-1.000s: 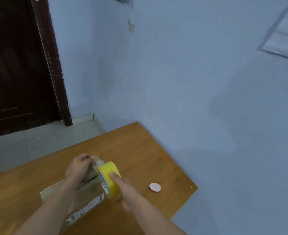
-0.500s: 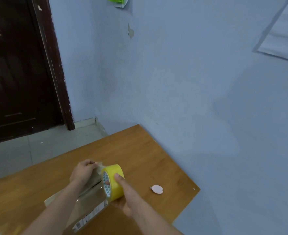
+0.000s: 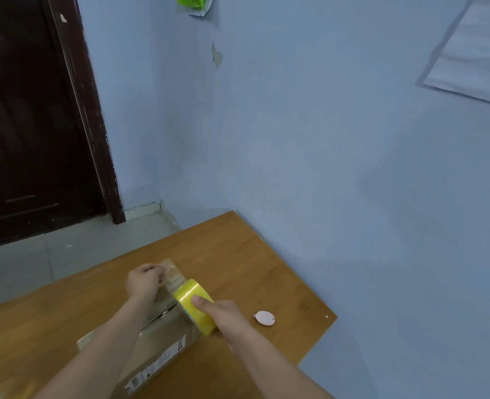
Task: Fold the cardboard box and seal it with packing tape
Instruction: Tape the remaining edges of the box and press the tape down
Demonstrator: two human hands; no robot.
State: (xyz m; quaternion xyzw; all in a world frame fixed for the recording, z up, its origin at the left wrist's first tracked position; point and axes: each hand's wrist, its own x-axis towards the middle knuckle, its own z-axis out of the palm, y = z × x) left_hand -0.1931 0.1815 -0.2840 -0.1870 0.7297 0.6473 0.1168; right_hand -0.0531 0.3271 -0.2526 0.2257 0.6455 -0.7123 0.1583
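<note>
Since a second ago the tape roll [image 3: 195, 305] has slid along the top of the cardboard box [image 3: 163, 341]. I'd call it mid-seal: flaps folded shut, first strip running, not yet cut. Left hand [image 3: 144, 280] pins the tape end at the far box edge, fingers curled on it; right hand [image 3: 223, 313] grips the roll. Box sits on the table [image 3: 238, 254]. Small pink oval thing [image 3: 264, 317] lies right of the roll, clear of the path. Blue wall close behind.
</note>
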